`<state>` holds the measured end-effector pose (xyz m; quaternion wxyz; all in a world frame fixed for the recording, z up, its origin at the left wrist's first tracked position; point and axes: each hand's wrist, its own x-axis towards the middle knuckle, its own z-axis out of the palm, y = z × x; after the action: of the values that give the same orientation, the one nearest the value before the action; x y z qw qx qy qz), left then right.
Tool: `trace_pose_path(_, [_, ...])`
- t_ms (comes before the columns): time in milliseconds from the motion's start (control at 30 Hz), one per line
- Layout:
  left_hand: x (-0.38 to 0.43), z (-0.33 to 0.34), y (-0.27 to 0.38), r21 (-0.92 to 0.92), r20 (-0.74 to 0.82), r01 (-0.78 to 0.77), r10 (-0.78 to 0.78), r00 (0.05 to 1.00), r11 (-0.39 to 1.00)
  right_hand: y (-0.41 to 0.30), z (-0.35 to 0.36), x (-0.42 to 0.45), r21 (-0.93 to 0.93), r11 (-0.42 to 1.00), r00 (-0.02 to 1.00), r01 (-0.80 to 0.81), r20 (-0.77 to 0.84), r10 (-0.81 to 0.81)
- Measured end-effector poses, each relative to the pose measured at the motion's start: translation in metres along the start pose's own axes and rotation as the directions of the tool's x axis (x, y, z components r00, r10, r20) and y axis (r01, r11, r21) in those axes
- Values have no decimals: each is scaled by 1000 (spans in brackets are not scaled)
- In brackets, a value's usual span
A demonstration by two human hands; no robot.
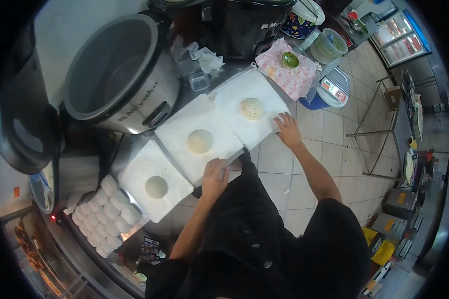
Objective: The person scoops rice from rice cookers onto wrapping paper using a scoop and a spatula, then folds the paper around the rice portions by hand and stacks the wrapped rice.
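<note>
Three stacks of white paper sheets lie in a slanting row on a steel counter, each with a round, flat, pale piece, perhaps dough or rice. My right hand (pixel 286 127) rests its fingers on the edge of the right stack (pixel 263 88), near the speckled round piece (pixel 252 109). My left hand (pixel 215 177) is at the front edge of the middle stack (pixel 179 130), just below its round piece (pixel 199 141); its fingers are bent and whether they pinch the paper is unclear. The left stack (pixel 134 175) carries a smooth round piece (pixel 156 187).
A tray of stacked white rolls (pixel 104 216) stands at the left. Behind the paper are a large open cooker (pixel 116 71) and a dark cooker (pixel 239 26). A small green bowl (pixel 290 59) sits on pink printed paper (pixel 299 80), beside a plastic tub (pixel 327 46).
</note>
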<state>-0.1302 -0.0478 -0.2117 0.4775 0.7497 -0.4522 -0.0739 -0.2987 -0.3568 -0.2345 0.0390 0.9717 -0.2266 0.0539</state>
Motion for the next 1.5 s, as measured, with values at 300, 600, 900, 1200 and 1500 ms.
trace_pose_path(300, [81,97,31,-23,-76,187,-188,979,982,83,26,52,323,765,795,557,60,-604])
trace_pose_path(600, [108,112,51,-20,-2,419,-419,908,908,93,20,87,510,712,706,484,254,-661])
trace_pose_path(900, [71,150,55,394,56,317,-366,929,863,101,-29,89,773,521,747,-362,575,-334])
trace_pose_path(1200, [62,162,31,530,105,102,-185,977,842,38,-288,86,551,-761,372,-342,-664,-648])
trace_pose_path(1500, [70,149,36,334,39,194,-219,975,922,95,0,64,590,645,792,486,14,-610])
